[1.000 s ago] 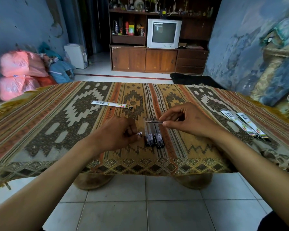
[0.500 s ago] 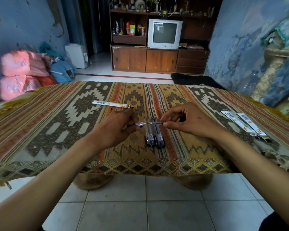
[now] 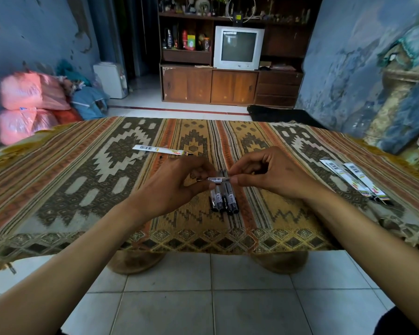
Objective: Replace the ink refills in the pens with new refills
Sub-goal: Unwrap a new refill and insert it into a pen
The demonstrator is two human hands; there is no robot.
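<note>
In the head view, both hands meet over the middle of a worktop covered by a patterned woven cloth in brown, ochre and cream. Between them they hold one pen level and crosswise: a slim clear barrel with a white printed label band and a dark, reddish stretch beside it, a thin metal tip poking out toward the left hand. The left hand's fingers are curled and pinched on the tip end of that pen; the right hand pinches the other end between thumb and forefinger, its remaining fingers bent above. Directly below the held pen, nearer the worktop's front edge, a small row of pens lies side by side on the cloth, touching one another, their dark ends pointing toward the person; each shows a clear body with a white label. Beyond the held pen and to its left lies a long, flat white refill packet with a barcode and a yellow-and-red print. Well to the right of the held pen, two more refill packets of the same kind lie close together, slanted, near the worktop's right edge.
</note>
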